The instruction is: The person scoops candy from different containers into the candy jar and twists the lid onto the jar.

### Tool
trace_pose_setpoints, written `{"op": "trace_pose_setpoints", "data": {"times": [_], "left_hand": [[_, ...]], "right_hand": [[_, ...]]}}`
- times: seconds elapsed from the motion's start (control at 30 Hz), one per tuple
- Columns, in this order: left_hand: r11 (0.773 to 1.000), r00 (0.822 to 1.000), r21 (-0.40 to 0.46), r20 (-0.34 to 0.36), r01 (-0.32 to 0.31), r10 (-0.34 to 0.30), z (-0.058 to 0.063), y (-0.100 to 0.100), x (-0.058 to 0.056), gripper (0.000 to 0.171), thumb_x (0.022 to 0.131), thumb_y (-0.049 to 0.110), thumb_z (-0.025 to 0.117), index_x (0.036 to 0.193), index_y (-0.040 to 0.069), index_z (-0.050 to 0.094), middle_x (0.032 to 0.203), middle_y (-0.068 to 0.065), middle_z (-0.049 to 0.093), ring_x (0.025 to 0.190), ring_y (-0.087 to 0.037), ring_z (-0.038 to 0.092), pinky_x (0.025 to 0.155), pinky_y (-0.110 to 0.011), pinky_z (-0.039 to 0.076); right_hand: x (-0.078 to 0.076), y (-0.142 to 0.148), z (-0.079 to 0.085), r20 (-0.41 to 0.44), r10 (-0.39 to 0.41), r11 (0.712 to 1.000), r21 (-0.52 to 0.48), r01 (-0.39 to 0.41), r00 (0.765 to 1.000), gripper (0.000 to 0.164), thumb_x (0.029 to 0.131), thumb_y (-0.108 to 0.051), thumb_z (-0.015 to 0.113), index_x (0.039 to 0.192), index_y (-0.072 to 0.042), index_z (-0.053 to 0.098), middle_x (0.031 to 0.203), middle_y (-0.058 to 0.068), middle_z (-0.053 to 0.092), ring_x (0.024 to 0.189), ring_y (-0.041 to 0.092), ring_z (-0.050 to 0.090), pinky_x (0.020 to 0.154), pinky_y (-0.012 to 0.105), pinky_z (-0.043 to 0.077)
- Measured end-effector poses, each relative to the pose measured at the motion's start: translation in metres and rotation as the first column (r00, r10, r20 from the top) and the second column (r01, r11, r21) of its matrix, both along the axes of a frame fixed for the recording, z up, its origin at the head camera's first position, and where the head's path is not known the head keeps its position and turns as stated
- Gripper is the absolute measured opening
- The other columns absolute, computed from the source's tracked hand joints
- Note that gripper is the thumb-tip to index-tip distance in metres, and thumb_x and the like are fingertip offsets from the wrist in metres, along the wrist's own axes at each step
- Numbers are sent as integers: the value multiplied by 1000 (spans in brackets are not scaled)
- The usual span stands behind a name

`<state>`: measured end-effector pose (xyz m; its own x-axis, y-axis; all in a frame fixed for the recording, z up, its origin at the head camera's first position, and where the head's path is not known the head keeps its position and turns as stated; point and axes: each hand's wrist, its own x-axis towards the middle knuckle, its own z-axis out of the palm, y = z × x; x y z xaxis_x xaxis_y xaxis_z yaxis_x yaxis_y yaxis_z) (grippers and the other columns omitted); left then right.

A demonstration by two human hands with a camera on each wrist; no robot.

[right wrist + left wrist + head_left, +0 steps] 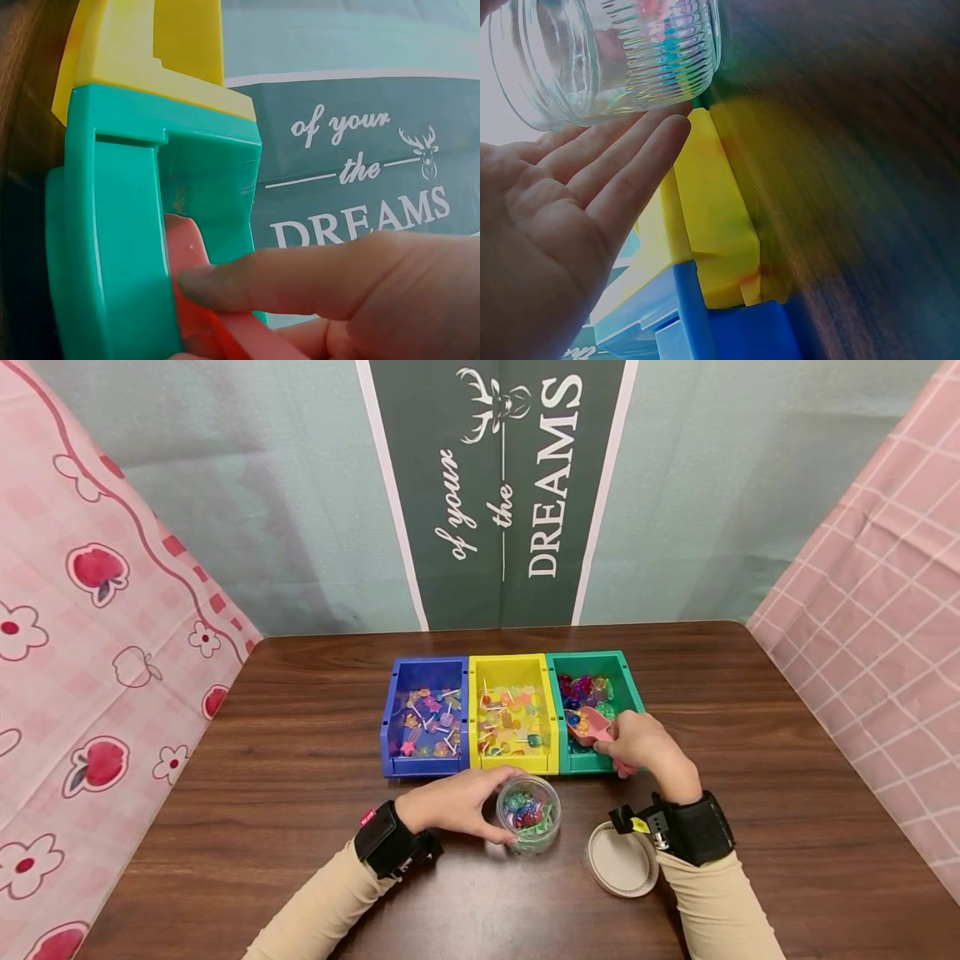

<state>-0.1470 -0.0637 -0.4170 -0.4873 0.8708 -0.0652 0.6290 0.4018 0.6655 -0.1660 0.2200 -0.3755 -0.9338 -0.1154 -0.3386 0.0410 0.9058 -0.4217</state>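
Observation:
My left hand (461,802) spans the side of a round, open glass jar (542,835), thumb on the near side and fingers on the far side. Colourful shiny pieces lie inside the jar; its ribbed wall (664,60) shows in the left wrist view. My right hand (640,745) grips the handle of a pink scoop (592,727) inside the green bin (622,681). A few yellow and blue pieces sit in the scoop. In the right wrist view, the thumb presses along the scoop (187,244), whose front part is partly hidden behind the bin wall.
Left of the green bin stand a yellow bin (510,670) and a blue bin (429,672), joined in a row, with small candy-like pieces inside. A round pale lid (622,860) lies on the brown table (300,710) near my right wrist. Cloth hangs behind.

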Motion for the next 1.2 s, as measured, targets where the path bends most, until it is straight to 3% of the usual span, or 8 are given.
{"op": "trace_pose_setpoints", "data": {"times": [0.47, 0.83, 1.2], "left_hand": [[1000, 1000, -10, -11, -2, 2, 0, 1, 0, 78, 77, 43, 71, 138, 7, 38, 127, -6, 58, 113, -11, 53, 98, -30, 48], [1000, 1000, -9, -3, 1, -1, -1, 0, 0, 78, 78, 45, 71, 138, 7, 38, 127, -7, 58, 111, -11, 54, 97, -30, 49], [1000, 1000, -7, 1, 2, -2, -2, 0, -1, 77, 78, 45, 71, 138, 8, 38, 127, -6, 58, 112, -12, 54, 98, -31, 49]], "right_hand": [[1, 3, -3, -67, 42, 999, -13, -43, 997, 31, 86, -16, 63, 57, -6, 58, 45, 2, 56, 43, 14, 56, 43, 22, 36], [3, 16, -1, -110, 66, 996, -57, -72, 992, 19, 86, -14, 63, 78, 2, 64, 47, 3, 57, 44, 15, 56, 47, 25, 39], [6, 24, 8, -133, 102, 988, -98, -116, 986, 21, 86, -14, 65, 88, 7, 64, 52, 4, 61, 46, 14, 58, 51, 27, 45]]}}
